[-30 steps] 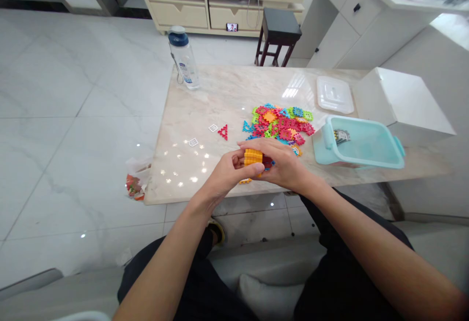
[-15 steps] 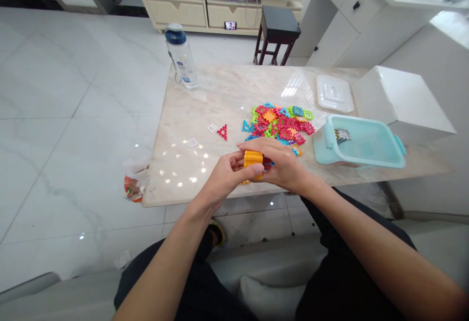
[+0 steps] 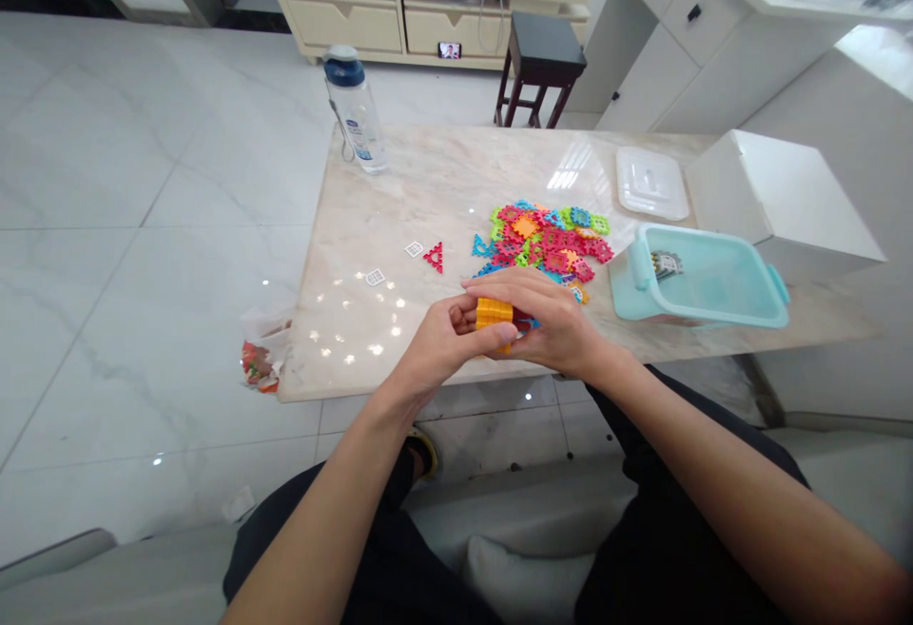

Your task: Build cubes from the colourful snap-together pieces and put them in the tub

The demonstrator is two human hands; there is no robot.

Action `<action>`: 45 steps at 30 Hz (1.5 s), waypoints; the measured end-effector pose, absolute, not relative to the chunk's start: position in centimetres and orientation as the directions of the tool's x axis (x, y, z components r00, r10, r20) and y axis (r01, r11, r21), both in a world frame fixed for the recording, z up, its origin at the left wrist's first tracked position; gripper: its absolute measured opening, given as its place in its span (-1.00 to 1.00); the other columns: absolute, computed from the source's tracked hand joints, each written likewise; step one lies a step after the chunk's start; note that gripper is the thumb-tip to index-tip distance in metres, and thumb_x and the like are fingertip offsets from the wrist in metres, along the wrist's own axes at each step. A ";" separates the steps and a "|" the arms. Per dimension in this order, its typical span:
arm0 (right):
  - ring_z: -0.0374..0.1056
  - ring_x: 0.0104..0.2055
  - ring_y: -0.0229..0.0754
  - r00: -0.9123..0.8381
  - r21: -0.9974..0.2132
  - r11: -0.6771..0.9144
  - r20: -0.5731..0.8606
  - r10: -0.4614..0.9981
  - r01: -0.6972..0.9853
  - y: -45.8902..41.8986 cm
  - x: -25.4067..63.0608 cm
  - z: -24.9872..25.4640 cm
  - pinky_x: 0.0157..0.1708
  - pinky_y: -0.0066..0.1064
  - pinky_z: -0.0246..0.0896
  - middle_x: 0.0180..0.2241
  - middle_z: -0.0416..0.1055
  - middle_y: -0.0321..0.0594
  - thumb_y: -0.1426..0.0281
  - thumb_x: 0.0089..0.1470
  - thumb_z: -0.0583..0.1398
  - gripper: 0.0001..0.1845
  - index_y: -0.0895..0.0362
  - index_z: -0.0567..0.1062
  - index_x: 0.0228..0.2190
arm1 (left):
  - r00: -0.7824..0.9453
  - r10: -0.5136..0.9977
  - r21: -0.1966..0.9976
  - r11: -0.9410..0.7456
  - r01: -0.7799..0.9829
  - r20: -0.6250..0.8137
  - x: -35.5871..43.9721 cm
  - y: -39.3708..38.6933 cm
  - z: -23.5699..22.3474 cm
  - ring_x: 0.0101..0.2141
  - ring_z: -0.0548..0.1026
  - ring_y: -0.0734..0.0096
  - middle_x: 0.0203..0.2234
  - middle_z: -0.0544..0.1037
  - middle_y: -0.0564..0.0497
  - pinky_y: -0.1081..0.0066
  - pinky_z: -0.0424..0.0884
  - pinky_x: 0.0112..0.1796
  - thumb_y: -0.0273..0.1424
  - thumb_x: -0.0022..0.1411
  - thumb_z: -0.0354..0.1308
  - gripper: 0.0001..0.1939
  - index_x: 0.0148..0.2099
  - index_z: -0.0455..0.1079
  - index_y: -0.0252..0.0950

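Between my two hands, above the table's near edge, is a stack of orange plastic building tiles [image 3: 494,312]. My left hand [image 3: 451,332] is closed on it from the left, its thumb lying across the lower front. My right hand [image 3: 546,313] wraps the stack from the right, fingers over the top; part of the stack is hidden by it. Just beyond lies a heap of interlocking tiles [image 3: 549,243] in red, green, blue and orange. A red triangular tile [image 3: 435,257] and two small white window-grid pieces [image 3: 414,249] rest left of the heap.
A light-blue plastic bin [image 3: 720,275] holding a few grey pieces stands at the right of the marble table [image 3: 399,197]. Behind it are a clear lid [image 3: 651,183] and a white box [image 3: 791,192]. A water bottle [image 3: 362,121] stands at the far left corner.
Both hands stay in nearly the same place around the orange stack, which has shifted very slightly. The other things have not moved.
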State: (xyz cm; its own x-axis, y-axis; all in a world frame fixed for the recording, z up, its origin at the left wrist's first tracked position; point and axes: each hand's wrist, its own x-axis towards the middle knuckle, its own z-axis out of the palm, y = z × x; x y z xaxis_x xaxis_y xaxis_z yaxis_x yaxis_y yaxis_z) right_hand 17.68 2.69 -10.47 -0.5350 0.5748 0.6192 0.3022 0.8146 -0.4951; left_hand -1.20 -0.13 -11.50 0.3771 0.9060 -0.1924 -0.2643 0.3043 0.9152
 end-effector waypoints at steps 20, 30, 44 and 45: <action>0.53 0.08 0.07 -0.618 -0.373 0.522 -0.210 0.758 0.767 1.2 18.5 -15.0 0.13 -0.14 0.44 -0.06 0.58 0.00 0.28 0.42 0.28 -0.77 0.17 0.64 -0.04 | 0.073 0.975 0.753 0.207 -0.624 -0.208 -5.0 2.7 -11.8 0.07 0.69 0.20 0.04 0.72 -0.19 0.49 0.61 -0.04 -0.12 0.20 0.54 -0.51 0.04 0.63 -0.32; 0.37 0.25 0.16 -0.622 -0.129 0.614 -0.288 0.728 0.779 0.4 16.0 -17.3 0.19 -0.06 0.44 0.13 0.42 0.12 0.26 0.34 0.37 -0.60 0.23 0.53 0.08 | 0.199 0.935 0.514 0.331 -0.791 -0.295 -5.0 2.7 -11.2 0.04 0.70 0.25 0.01 0.71 -0.15 0.54 0.64 -0.12 -0.10 0.31 0.45 -0.54 0.07 0.57 -0.33; 0.43 0.15 0.12 -0.643 -0.115 0.649 -0.342 0.685 0.752 0.4 16.0 -18.0 0.16 -0.15 0.40 0.03 0.47 0.09 0.32 0.27 0.40 -0.65 0.25 0.56 -0.01 | 0.255 0.920 0.479 0.375 -0.793 -0.298 -4.7 2.5 -11.0 0.00 0.72 0.26 0.04 0.70 -0.18 0.52 0.64 -0.10 -0.14 0.37 0.40 -0.51 0.19 0.52 -0.34; 0.43 0.14 0.13 -0.645 -0.107 0.653 -0.342 0.684 0.750 0.5 16.3 -17.9 0.15 -0.16 0.40 0.03 0.48 0.09 0.34 0.23 0.42 -0.65 0.25 0.56 -0.03 | 0.261 0.918 0.494 0.382 -0.781 -0.298 -4.6 2.5 -11.1 0.00 0.72 0.26 0.03 0.70 -0.18 0.52 0.64 -0.10 -0.13 0.35 0.41 -0.50 0.18 0.52 -0.34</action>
State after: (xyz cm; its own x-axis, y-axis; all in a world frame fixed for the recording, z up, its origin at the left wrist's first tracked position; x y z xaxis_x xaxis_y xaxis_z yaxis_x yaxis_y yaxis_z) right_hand 16.29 0.51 -17.85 -0.6446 0.6839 -0.3417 0.7497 0.6530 -0.1074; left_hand -4.65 2.46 -11.06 0.2608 0.9183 -0.2980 -0.7812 0.3821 0.4937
